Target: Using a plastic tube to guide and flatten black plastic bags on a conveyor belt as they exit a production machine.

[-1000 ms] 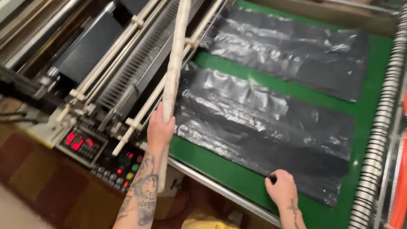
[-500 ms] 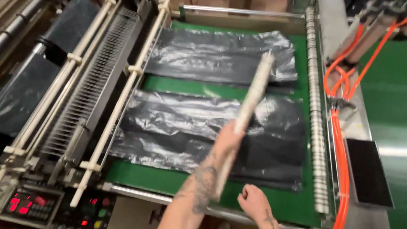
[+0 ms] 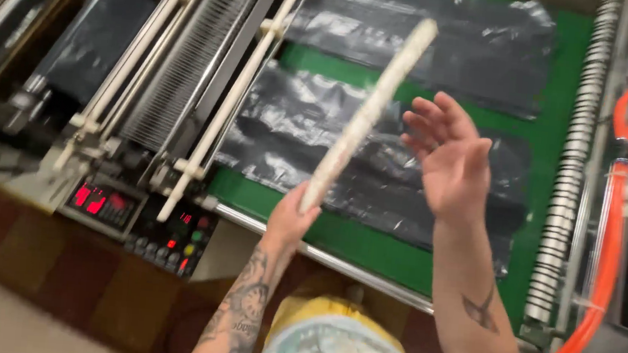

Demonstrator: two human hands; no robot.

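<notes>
nearest, left hand (image 3: 289,220) clenched round the lower end of a long pale cream stick (image 3: 368,117), slanting up and away over the machine bed. right hand (image 3: 448,162) raised just beside the stick, fingers spread, grasping nothing (palm turned toward it, not touching). lower left, dark control panel with red digit displays and coloured buttons (image 3: 139,222). below the hands, flat black plastic bags (image 3: 375,167) on a green conveyor bed (image 3: 369,242). off right, orange hoses (image 3: 612,225)
</notes>
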